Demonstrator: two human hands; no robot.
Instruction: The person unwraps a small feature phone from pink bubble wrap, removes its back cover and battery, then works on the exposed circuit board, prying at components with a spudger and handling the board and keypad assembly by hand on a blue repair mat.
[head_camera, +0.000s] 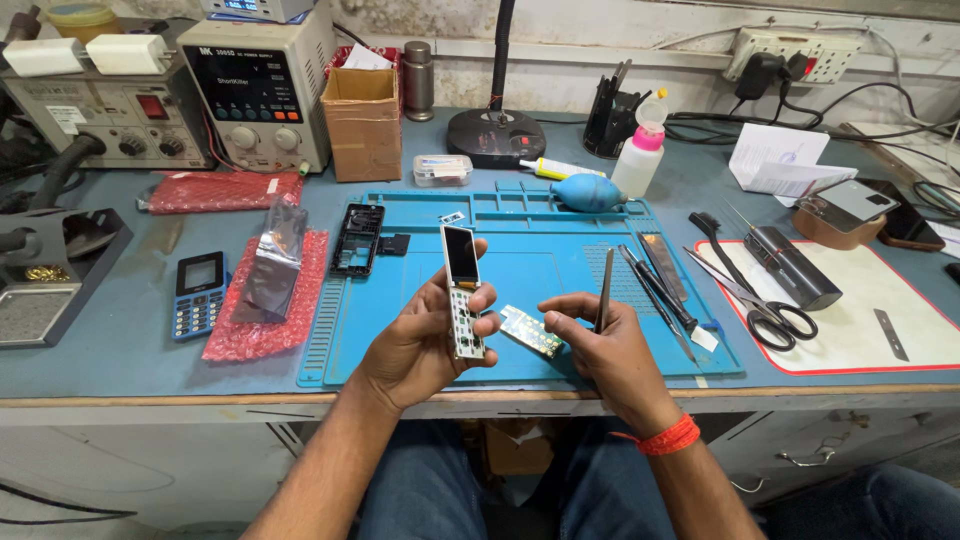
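Note:
My left hand (425, 335) holds a bare phone board with its small dark screen (462, 290) upright over the blue work mat (540, 215). My right hand (600, 345) grips thin metal tweezers (604, 290) pointing up, and its fingers touch a small keypad circuit piece (532, 332) just right of the board. A black phone frame (357, 240) lies on the mat's left part. A blue keypad phone front (198, 295) lies on the table further left.
Red bubble wrap (262, 300) with a grey bag lies at left. Bench power supplies (262, 90), a cardboard box (363, 120), a lamp base (497, 135) and a squeeze bottle (640, 155) stand behind. Scissors (760, 305), screwdrivers and a brush lie at right.

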